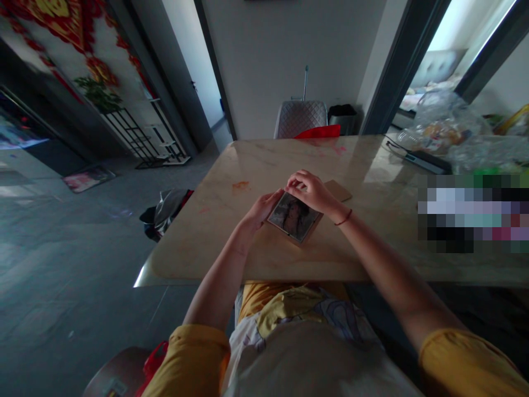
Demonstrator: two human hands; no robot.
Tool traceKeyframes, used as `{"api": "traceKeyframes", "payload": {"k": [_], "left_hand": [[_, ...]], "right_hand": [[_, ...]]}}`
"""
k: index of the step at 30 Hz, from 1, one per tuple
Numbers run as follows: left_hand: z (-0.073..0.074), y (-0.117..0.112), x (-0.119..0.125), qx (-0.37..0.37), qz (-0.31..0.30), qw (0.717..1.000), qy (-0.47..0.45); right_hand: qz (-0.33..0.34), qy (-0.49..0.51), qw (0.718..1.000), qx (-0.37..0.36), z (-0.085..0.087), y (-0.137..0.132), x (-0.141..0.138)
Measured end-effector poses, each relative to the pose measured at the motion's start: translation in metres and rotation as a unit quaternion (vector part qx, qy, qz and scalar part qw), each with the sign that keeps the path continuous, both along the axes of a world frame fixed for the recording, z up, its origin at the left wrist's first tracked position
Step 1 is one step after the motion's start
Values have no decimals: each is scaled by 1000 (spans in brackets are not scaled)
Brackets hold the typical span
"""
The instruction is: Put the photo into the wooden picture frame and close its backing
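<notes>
A small square dark picture (294,216), showing a figure with long dark hair, is tilted over the marble-look table, with a brown edge or backing showing along its lower right side. My left hand (263,209) grips it along the left edge, its fingers stretched toward the upper corner. At that same top corner my right hand (309,190) bends over the picture with its fingertips pinched together; whatever lies between them is too small to make out. Beyond the right hand, a flat brown board (338,190) lies on the table, partly covered by the wrist.
The pale table (198,237) has an orange smear at left. Clear plastic bags (450,127) with food and a dark elongated device (427,161) lie at right, near a blurred-out patch. A quilted chair (301,118) and a red item (320,132) are at the far edge.
</notes>
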State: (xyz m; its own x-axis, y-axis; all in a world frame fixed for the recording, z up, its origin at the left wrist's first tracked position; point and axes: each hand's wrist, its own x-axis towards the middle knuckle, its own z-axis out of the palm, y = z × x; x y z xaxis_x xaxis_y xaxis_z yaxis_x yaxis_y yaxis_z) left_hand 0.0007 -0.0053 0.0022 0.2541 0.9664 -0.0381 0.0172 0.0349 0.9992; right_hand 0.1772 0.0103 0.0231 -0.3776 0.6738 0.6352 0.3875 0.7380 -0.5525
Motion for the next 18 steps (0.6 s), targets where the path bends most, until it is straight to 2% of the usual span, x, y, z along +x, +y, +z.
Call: {"api": "traceKeyframes", "payload": {"k": [4, 8, 13, 18], "left_hand": [[0, -1, 1, -1, -7, 1000, 6], [-1, -1, 1, -7, -3, 1000, 28], [-3, 2, -2, 0, -5, 1000, 8], [-3, 2, -4, -6, -25, 1000, -1]], "right_hand": [[-19, 11, 1000, -21, 3, 4, -2], [-14, -14, 997, -76, 4, 7, -1], [-33, -37, 997, -62, 8, 9, 2], [28, -33, 989, -139, 11, 14, 7]]}}
